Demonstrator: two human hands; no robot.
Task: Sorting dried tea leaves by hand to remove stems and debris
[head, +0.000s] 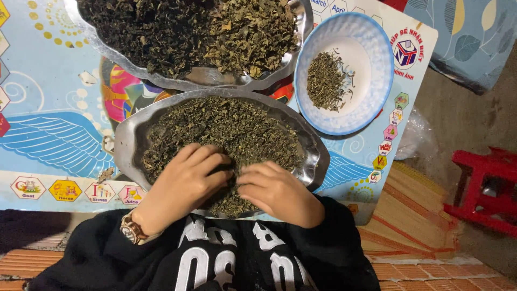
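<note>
Dried leaves (226,129) fill the near metal tray (126,143). Left hand (186,180) and right hand (274,188) rest at its near edge, fingers curled loosely into the leaves, nearly touching. Beyond the tray sits a blue-rimmed bowl (377,59).

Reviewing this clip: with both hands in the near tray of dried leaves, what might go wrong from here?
1. Both hands, left hand and right hand, work at the near edge of the silver metal tray; dried green leaves could spill onto the black sweater.
2. The tray overlaps the larger metal tray; a push might shift both.
</note>
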